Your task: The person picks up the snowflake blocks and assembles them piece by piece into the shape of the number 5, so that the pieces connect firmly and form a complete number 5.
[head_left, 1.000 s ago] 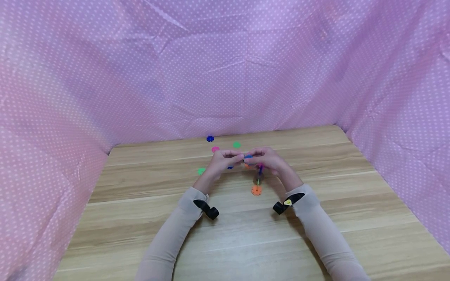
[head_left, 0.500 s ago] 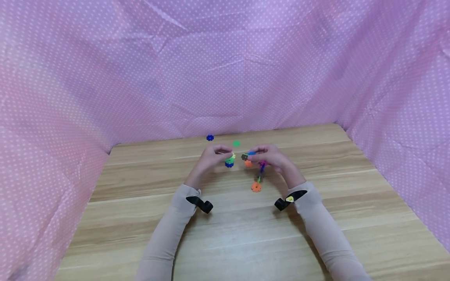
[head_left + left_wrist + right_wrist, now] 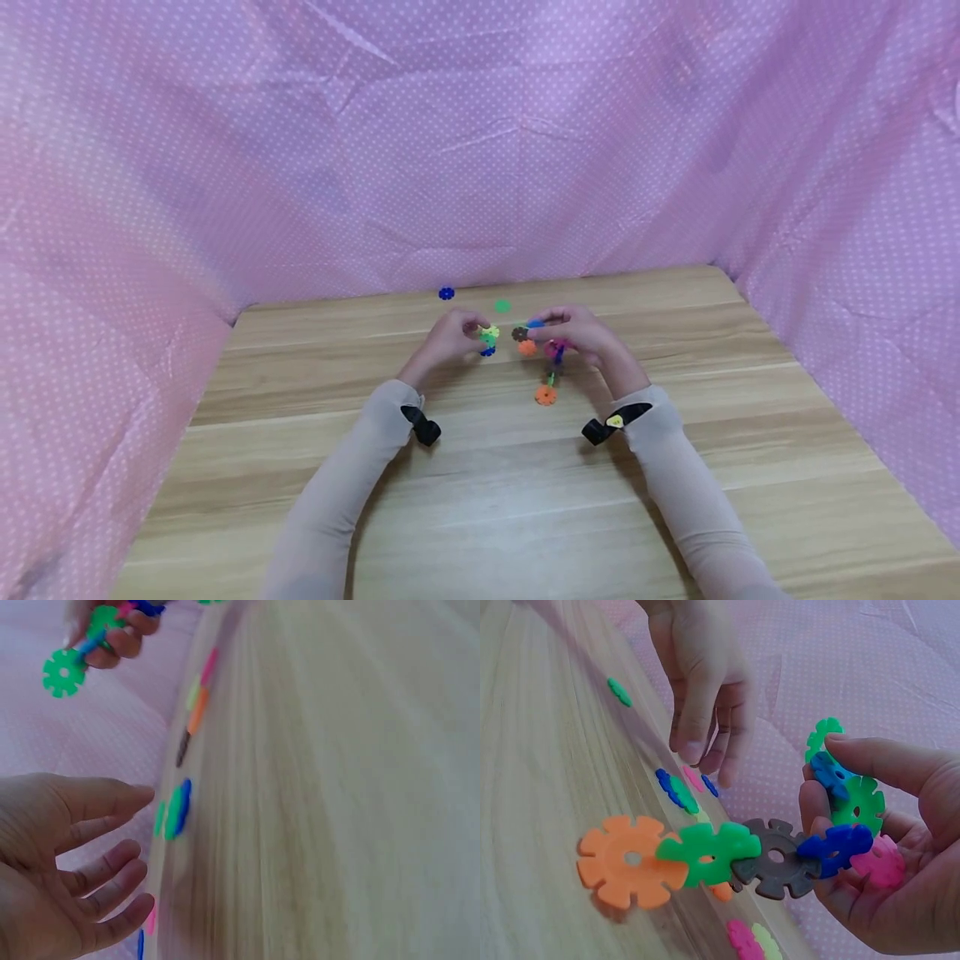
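Note:
My right hand [image 3: 583,337] holds a chain of interlocked, notched plastic discs above the table. Thumb and fingers pinch its blue disc [image 3: 831,774], with a green disc [image 3: 825,739] sticking out beyond. From the hand the chain hangs down through a pink disc [image 3: 879,861], a dark blue disc [image 3: 838,850], a brown disc [image 3: 775,856] and a green disc [image 3: 718,851] to an orange disc [image 3: 627,859] at its end. My left hand [image 3: 64,862] is apart from the chain, its fingers spread and holding nothing, near loose green and dark blue discs.
Loose discs lie on the wooden table [image 3: 480,500]: a brown one [image 3: 520,334] and an orange one [image 3: 527,348] between the hands, a green one [image 3: 502,306] and a dark blue one [image 3: 446,293] farther back. A pink dotted curtain [image 3: 480,150] stands behind the table.
My left hand has parted from the right hand and the chain, moving left, and its fingers have spread. The right hand has stayed nearly in place with the chain.

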{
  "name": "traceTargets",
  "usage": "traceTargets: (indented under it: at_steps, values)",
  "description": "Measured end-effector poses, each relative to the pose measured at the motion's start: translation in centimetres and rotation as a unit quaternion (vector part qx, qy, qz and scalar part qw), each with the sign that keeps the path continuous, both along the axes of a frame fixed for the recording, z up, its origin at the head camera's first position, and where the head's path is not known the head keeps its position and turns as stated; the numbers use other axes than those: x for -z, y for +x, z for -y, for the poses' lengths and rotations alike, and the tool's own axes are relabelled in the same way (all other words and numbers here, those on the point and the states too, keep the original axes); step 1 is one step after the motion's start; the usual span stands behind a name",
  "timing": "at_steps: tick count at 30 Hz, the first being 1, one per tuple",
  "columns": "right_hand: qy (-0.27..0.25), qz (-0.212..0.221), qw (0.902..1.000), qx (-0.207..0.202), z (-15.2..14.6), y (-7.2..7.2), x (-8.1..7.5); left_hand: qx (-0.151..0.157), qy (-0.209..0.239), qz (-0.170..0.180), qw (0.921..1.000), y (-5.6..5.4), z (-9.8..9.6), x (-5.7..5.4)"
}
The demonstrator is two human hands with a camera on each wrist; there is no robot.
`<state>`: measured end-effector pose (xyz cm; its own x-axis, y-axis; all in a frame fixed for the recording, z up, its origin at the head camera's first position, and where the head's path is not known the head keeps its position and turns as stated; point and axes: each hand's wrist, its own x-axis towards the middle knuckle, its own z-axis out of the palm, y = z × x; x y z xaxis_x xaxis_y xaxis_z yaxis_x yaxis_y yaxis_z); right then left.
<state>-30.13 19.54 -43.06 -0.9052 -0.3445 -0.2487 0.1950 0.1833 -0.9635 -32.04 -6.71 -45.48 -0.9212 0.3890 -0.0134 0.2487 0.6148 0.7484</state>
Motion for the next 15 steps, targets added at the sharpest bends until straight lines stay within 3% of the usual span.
traceTargets:
  at_steps: [7,15]
  values:
    - [0.001,-0.008,1.0000,-0.004,0.23,0.17,-0.33,0.030,-0.029,0.009,0.9991,-0.69,0.29,0.09]
    - [-0.001,-0.015,0.9997,-0.019,0.32,0.35,-0.25,0.019,-0.066,0.008,0.9976,-0.94,-0.32,0.34]
